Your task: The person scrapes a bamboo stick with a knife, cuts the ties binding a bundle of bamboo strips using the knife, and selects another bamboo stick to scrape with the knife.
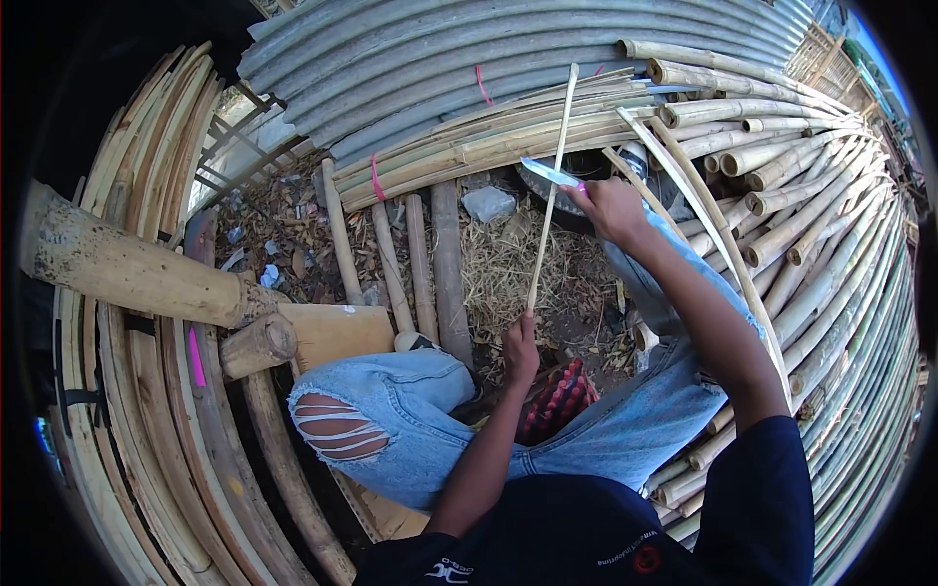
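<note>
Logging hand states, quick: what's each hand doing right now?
Left hand: closed, holding the lower end of the thin strip.
Right hand: closed, holding the knife by its handle.

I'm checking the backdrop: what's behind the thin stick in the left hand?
Behind the stick, corrugated sheets, bundled bamboo strips and straw show either side; whatever it covers is hidden.

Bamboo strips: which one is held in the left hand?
The thin pale strip that the knife blade crosses in view. Its lower end is inside the left hand; the strips in the pink-tied bundle lie beyond, unheld.
</note>
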Tool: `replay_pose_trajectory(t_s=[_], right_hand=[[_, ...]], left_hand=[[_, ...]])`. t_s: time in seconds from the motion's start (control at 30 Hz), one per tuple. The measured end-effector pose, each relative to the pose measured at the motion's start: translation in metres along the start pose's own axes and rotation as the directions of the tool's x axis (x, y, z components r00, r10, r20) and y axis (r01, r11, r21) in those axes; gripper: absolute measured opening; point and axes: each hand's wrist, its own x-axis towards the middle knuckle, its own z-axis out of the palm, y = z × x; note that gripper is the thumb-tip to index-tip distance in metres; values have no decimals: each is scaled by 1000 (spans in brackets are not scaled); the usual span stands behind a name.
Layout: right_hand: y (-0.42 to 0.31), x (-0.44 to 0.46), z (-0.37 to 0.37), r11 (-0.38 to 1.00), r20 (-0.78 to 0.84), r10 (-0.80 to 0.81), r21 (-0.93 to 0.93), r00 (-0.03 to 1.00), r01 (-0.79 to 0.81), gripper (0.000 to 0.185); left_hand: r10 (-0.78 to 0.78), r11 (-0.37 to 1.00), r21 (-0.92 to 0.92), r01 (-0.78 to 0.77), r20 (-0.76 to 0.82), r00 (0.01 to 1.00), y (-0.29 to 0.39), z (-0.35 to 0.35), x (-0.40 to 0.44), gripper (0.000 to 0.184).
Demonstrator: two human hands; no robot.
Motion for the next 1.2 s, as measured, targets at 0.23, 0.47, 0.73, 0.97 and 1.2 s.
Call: replay_pose_trajectory(t_s=[0.23,0.47,0.73,0.97,1.2], right_hand=[[-21,-17,12,971,158,-203,-96,966,220,61],[-33,-35,26,876,330,-420,-96,845,473,63],[-30,-20,13,980,165,-153,-99,974,170,61],[17,22,-9,996,-195,84,34,977,-79,61],[-8,-29,-1,919,283,-312,-151,907,363,62]], left_hand=[[-52,977,-210,44,-31,998,-6,1,2,50],[-82,977,-198,83,11,997,-19,6,3,50],[-112,982,-151,116,31,993,-5,-2,0,51],[-107,988,-109,112,49,993,-10,-4,-4,50],[-127,968,-204,149,115,985,-7,-2,-2,48]])
